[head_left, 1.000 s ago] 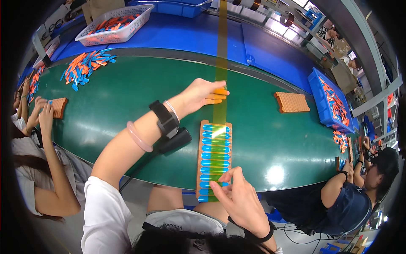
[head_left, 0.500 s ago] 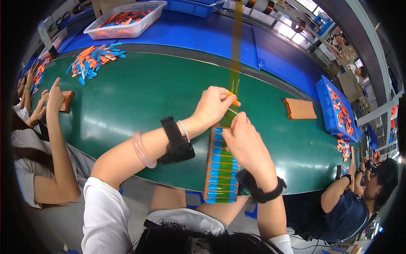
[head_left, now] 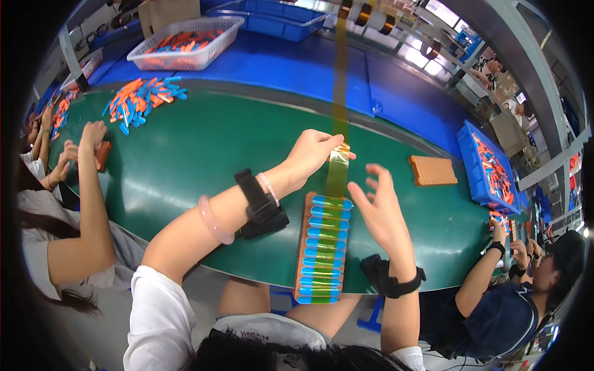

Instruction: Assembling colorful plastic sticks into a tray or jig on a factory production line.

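Note:
A translucent amber tape (head_left: 340, 80) comes down from the rolls at the back to my left hand (head_left: 314, 154). Thumb and fingers of that hand are pinched on the tape, which looks crinkled and shiny there. Below the pinch, the tape runs down over a row of blue strips (head_left: 317, 243) with rounded ends. They lie side by side in an orange-brown grooved block (head_left: 301, 260) near the table's front edge, the tape crossing their middles. My right hand (head_left: 385, 216) hovers just right of the block's far end, fingers spread, holding nothing.
Another grooved block (head_left: 432, 171) lies to the right, beside a blue bin (head_left: 467, 167) of orange and blue strips. A loose strip pile (head_left: 139, 102) and a white basket (head_left: 179, 60) are at far left. Co-workers sit on both sides. Tape rolls (head_left: 365, 15) hang at the back.
My right hand has come away from the tape beside my left fingers, moving right and down, and its fingers have opened. My left hand still pinches the tape.

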`<state>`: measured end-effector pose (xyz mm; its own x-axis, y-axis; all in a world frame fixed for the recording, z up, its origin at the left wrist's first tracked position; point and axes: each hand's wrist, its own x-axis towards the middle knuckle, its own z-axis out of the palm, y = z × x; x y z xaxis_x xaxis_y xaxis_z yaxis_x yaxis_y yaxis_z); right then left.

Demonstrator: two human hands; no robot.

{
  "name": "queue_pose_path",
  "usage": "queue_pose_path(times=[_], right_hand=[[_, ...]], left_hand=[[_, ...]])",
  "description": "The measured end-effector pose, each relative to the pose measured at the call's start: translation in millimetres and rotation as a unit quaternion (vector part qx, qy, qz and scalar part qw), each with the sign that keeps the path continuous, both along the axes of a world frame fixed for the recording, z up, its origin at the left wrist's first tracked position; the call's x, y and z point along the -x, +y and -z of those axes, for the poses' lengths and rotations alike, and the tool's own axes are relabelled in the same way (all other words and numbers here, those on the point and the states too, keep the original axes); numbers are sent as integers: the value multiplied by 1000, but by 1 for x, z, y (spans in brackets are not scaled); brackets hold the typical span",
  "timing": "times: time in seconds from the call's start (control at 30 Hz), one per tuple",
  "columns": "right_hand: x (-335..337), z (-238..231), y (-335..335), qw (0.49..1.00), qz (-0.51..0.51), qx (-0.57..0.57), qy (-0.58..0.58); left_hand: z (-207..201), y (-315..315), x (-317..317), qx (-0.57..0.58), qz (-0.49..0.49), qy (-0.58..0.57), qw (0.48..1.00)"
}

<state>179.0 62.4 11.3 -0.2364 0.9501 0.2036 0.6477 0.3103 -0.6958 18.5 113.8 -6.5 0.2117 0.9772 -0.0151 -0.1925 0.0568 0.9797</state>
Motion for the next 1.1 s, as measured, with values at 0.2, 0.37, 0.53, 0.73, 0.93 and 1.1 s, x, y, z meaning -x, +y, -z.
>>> queue_pose_path(times=[0.2, 0.37, 0.53, 0.73, 0.93, 1.1], right_hand=[[-11, -17, -11, 905, -116, 304, 273], [-29, -22, -15, 840, -133, 320, 418], [-40, -24, -20, 807, -143, 366, 441], [-36, -17, -11, 804, -123, 399, 423], [-28, 8, -3, 839, -176, 370, 357], [-14, -1, -10, 865, -166, 327, 343]], left_hand=[[-57, -12, 1, -46, 33, -57, 997], [-48, -6, 2, -147, 64, 176, 971], [-14, -38, 15, -417, 73, 660, 621], [14, -80, 7, -558, 206, 519, 614], [6, -53, 70, -411, 47, 689, 596], [20, -13, 168, -181, -46, 801, 569]])
